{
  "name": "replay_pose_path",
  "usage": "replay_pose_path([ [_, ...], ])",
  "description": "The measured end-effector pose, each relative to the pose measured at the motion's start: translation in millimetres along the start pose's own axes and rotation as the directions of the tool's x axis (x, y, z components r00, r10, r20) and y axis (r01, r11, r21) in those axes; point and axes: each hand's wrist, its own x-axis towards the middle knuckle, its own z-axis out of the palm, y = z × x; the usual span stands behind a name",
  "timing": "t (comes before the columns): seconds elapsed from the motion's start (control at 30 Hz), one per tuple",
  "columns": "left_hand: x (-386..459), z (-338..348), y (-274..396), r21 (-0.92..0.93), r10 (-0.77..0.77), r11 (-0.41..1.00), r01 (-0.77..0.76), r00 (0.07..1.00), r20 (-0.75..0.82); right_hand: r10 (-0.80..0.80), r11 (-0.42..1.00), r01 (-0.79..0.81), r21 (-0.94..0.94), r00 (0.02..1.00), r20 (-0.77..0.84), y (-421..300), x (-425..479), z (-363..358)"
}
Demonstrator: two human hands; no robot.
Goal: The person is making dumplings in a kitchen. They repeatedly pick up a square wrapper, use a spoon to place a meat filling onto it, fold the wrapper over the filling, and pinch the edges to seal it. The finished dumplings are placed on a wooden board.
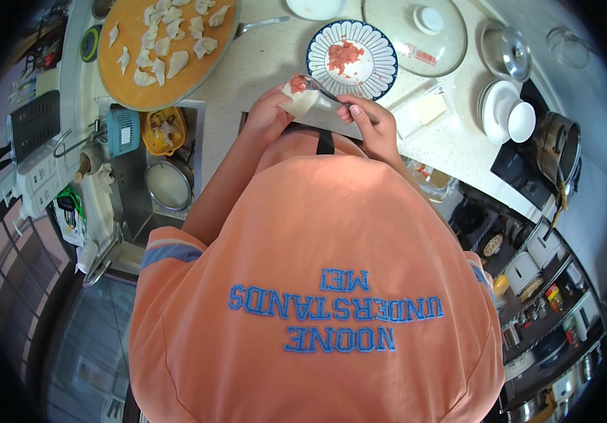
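My left hand (270, 113) holds a pale dough wrapper (300, 104) at the counter's front edge. Pink minced meat (298, 84) sits on the wrapper's far part. In my right hand (371, 122) is a metal spoon (329, 94), its bowl touching the meat. Just beyond the hands stands a blue-rimmed plate (378, 80) with more minced meat (344, 56) at its middle. A stack of square wrappers (430, 108) lies in a clear package right of my right hand. Folded wontons (163, 46) are spread over a round wooden board (118, 87) at the far left.
A glass lid (388, 31), a metal pot lid (514, 50) and white bowls (521, 121) stand on the right. At left is a sink (145, 219) holding a yellow basket (163, 132) and a metal bowl (168, 184). A utensil handle (264, 23) sticks out beside the board.
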Motion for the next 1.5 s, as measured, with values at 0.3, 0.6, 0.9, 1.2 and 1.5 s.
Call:
replay_pose_path([
  [0.3, -20, 23, 37, -0.038, 0.210, 0.977, -0.208, 0.976, 0.050, -0.352, 0.783, 0.443, -0.437, 0.894, 0.277, -54, 11, 6],
  [0.6, -21, 52, 85, -0.564, 0.200, 0.825, 0.044, 0.910, 0.364, -0.516, 0.523, 0.603, -0.603, 0.786, 0.339, -58, 14, 3],
  [0.9, -17, 50, 88, -0.590, 0.174, 0.807, 0.000, 0.955, 0.238, -0.518, 0.524, 0.601, -0.604, 0.787, 0.334, -79, 8, -3],
  [1.2, -13, 61, 68, -0.319, 0.241, 0.925, -0.207, 0.968, 0.070, -0.262, 0.952, 0.270, -0.143, 0.963, 0.069, -105, 11, -8],
  [1.5, -13, 61, 43, 0.147, 0.342, 0.923, -0.356, 0.933, 0.116, 0.021, 0.964, -0.024, -0.265, 1.000, -0.016, -119, 23, -9],
])
